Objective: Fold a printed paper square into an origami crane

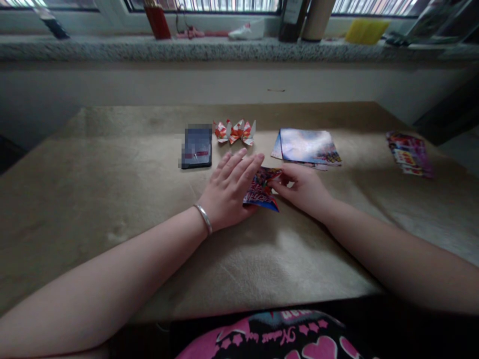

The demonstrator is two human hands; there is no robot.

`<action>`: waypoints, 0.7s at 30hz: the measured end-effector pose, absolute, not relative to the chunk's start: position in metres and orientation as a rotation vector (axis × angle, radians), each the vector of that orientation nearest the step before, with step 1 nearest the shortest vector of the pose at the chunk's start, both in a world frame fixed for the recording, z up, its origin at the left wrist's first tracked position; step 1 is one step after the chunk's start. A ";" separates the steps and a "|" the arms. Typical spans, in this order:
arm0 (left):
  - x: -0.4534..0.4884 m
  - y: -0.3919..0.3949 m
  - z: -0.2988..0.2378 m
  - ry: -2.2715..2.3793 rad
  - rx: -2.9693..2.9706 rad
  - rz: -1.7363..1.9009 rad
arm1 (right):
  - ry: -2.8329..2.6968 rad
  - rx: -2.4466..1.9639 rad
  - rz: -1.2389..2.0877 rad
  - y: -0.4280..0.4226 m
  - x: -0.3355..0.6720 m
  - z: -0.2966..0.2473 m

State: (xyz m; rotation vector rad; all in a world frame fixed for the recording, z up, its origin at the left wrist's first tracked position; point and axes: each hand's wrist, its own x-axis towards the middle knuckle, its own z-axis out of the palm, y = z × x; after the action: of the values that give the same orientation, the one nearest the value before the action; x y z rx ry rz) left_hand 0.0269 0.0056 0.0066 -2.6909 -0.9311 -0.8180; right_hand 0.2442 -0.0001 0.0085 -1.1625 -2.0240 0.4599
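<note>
Purple-patterned paper (260,193) is partly covered by the flattened left hand (232,188) and pinched by the right hand (302,187); folding seems in progress, and careful creasing is probably called for.

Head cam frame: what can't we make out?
All in the head view:
Patterned paper: left part covered by left hand, some right edge by right hand.
Lower sheets: mostly hidden under the top sheet.
Dark device: left edge pixelated; screen content too small to read.
Beige cylinder: top cut off by the upper edge.
</note>
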 end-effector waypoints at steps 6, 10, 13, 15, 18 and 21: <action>0.026 0.012 0.003 -1.036 -2.710 -0.935 | -1.980 -1.067 0.591 0.000 0.245 0.007; 0.025 0.012 0.006 -1.031 -2.738 -0.997 | -1.945 -1.015 0.669 -0.002 0.244 0.008; 0.024 0.012 0.009 -1.052 -2.742 -1.011 | -1.936 -0.997 0.631 -0.006 0.243 0.012; 0.024 0.013 0.010 -1.072 -2.781 -1.029 | -1.955 -0.967 0.617 -0.008 0.243 0.014; 0.024 0.015 0.009 -1.058 -2.817 -1.103 | -1.963 -0.922 0.626 -0.010 0.242 0.016; 0.025 0.017 0.007 -1.011 -2.807 -1.200 | -1.919 -0.903 0.658 -0.010 0.240 0.013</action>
State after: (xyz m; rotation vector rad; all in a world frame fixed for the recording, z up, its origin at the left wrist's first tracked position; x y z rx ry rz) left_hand 0.0247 0.0168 0.0071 -2.8074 -1.0111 -1.2005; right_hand 0.2402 -0.0102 0.0132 -0.9030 -1.9195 0.6584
